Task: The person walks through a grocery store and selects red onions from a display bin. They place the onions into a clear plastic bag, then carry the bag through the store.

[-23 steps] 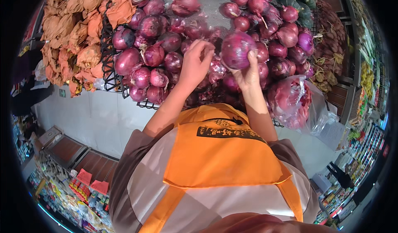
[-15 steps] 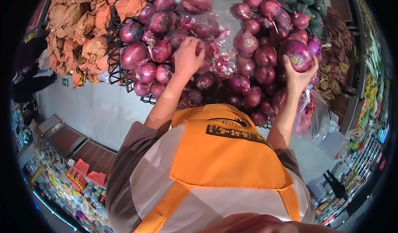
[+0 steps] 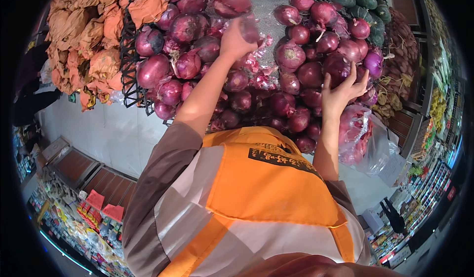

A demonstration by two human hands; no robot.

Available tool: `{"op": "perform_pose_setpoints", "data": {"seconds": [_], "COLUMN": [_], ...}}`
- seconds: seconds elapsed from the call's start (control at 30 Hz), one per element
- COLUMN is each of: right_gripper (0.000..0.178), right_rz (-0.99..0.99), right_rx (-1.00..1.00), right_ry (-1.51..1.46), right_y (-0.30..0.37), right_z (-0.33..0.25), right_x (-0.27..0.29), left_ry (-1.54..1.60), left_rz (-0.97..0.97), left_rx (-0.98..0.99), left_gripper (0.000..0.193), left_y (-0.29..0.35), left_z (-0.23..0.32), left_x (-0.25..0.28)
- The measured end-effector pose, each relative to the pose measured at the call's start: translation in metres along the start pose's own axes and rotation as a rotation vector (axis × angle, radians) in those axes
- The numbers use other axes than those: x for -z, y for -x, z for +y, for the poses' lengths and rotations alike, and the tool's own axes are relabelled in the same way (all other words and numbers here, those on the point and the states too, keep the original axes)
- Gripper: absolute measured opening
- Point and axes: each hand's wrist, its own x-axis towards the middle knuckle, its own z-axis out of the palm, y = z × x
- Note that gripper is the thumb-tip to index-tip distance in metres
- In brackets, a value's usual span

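Note:
Red onions fill a black plastic crate (image 3: 132, 65) before me in two heaps, with loose dry skins (image 3: 261, 65) on the bare mesh between them. My left hand (image 3: 236, 41), at the edge of the left heap, is closed on a red onion (image 3: 250, 29) that looks blurred. Over the right heap, my right hand (image 3: 340, 95) has its fingers apart and holds nothing. Just beyond its fingertips a large dark red onion (image 3: 336, 68) rests on the other onions. Whether the fingertips still touch it, I cannot tell.
Paper-wrapped orange-brown produce (image 3: 94, 35) is piled at the left. Dark green melons (image 3: 365, 0) lie at the far right. A clear plastic bag of red onions (image 3: 353, 136) hangs by the crate's near right side. Brown produce (image 3: 400, 60) lies farther right.
My left hand has moved away from me and slightly right, now with an onion in it. My right hand has let go of the large onion and drawn back a little.

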Motion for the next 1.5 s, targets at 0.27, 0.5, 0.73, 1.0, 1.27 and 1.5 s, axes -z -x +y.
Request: {"op": "perform_pose_setpoints", "data": {"seconds": [0.27,0.5,0.73,1.0,1.27,1.5], "right_gripper": [0.069,0.088,0.079,0.087,0.072,0.060], "right_rz": [-0.419,-0.730,-0.198,-0.216,0.067,-0.315], "right_rx": [-0.280,-0.276,0.064,-0.323,-0.038,0.396], "right_ry": [-1.187,-1.355,-0.595,0.123,0.350,-0.512], "right_y": [-0.002,-0.021,-0.063,-0.139,-0.115,-0.096], "right_z": [-0.060,-0.076,-0.048,0.040,0.040,-0.106], "right_x": [-0.045,-0.079,-0.055,-0.044,-0.080,-0.153], "left_ry": [1.558,1.461,0.302,-0.982,-0.496,0.162], "left_rz": [-0.505,-0.558,-0.020,0.230,-0.042,-0.077], "left_rx": [0.529,0.600,0.008,-0.073,0.060,-0.131], "left_gripper": [0.057,0.051,0.028,0.052,0.022,0.034], "left_y": [0.030,0.058,0.063,-0.013,-0.014,-0.018], "left_z": [0.038,0.059,0.011,-0.026,-0.021,-0.012], "left_x": [0.022,0.016,0.007,0.017,-0.005,0.062]}}
